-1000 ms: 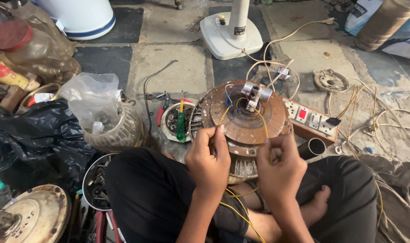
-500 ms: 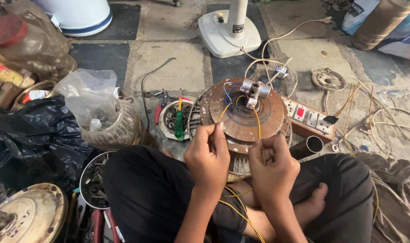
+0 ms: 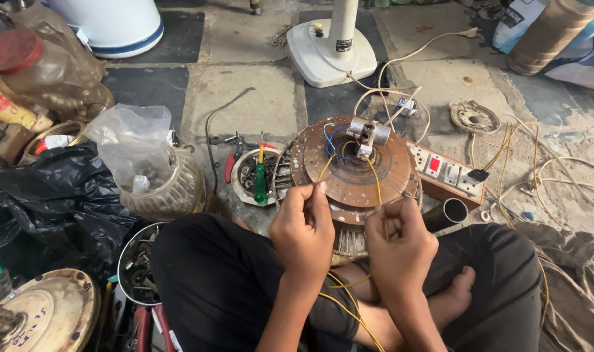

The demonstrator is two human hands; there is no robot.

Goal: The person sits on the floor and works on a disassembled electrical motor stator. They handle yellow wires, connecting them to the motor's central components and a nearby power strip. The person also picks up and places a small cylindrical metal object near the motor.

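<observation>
Yellow wires (image 3: 375, 179) run from the fan motor (image 3: 355, 173) toward the lap — one pinched in each hand; left hand (image 3: 303, 231) and right hand (image 3: 398, 244) closed, equally near.

Left hand (image 3: 303, 231) covers the yellow wire (image 3: 374, 179) ends; white tub (image 3: 108, 23) at eleven o'clock and brown disc (image 3: 46, 313) at seven run off frame.

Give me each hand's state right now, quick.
Left hand: closed, pinching a yellow wire.
Right hand: closed, fingers curled on the other yellow wire.
</observation>
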